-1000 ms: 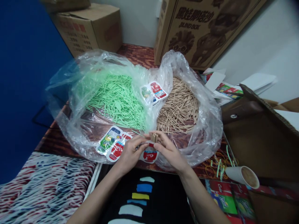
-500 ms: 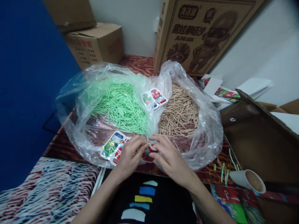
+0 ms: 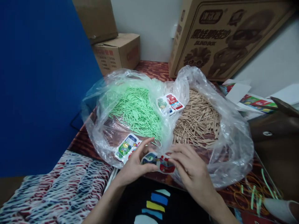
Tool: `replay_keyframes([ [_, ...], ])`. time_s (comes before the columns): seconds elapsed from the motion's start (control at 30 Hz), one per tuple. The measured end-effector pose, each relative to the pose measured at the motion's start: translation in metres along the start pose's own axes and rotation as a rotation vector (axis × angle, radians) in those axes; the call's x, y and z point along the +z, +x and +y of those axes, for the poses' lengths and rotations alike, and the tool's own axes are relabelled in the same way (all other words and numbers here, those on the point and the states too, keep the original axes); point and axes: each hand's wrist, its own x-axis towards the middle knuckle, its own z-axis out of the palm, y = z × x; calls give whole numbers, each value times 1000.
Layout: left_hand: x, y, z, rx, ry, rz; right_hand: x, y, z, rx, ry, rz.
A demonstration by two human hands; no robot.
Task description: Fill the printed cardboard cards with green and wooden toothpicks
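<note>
Low in front of the plastic bags, my left hand (image 3: 134,165) curves round the left end of a small printed packet (image 3: 167,166), thumb along its lower edge and index finger lifted. The packet has a dark green-blue part and a red part. At its right end, my right hand (image 3: 191,168) pinches it between thumb and fingers. Just behind my left hand lies another printed packet (image 3: 126,147), partly covered by the fingers. Green sticks (image 3: 137,109) fill the left clear bag (image 3: 93,124); brown sticks (image 3: 198,118) are in the right one (image 3: 238,146).
One more printed packet (image 3: 171,104) rests between the bags. Cardboard boxes (image 3: 116,53) and a large box (image 3: 205,40) stand behind. At right are rubber bands (image 3: 240,199), a paper cup (image 3: 280,208) and a brown carton (image 3: 275,149). Striped cloth-like bundles (image 3: 60,183) lie at left.
The view has swung left, so everything sits further right. My left hand has moved from a closed pinch to a wider grasp, and the packet between my hands now shows more of its printed face.
</note>
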Motion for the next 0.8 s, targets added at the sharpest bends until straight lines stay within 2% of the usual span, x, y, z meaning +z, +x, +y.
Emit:
replay_keyframes([
  [0.07,-7,-4,-10,-100,-119,-62,5,1,-2,10,49,-23],
  [0.13,-11,-6,-22,-175,-219,-41,11,3,-4,35,92,-18],
  [0.2,-12,-7,-31,-201,-260,44,18,8,-6,53,141,-47],
  [0.33,-21,-10,-36,-238,-259,241,35,33,3,151,367,-254],
  [0.4,-30,-12,-35,-299,-340,319,49,59,14,229,379,-198],
  [0.43,-34,-13,-33,-322,-367,351,58,75,20,234,298,-158],
  [0.5,-40,-13,-31,-338,-362,392,79,114,31,209,-5,-95],
  [0.57,-42,-12,-27,-331,-335,382,104,154,39,195,-300,-110],
  [0.7,-39,-8,-14,-232,-152,216,148,216,44,272,-479,-158],
  [0.8,-41,-9,-3,-61,125,73,167,237,46,343,-538,-196],
])
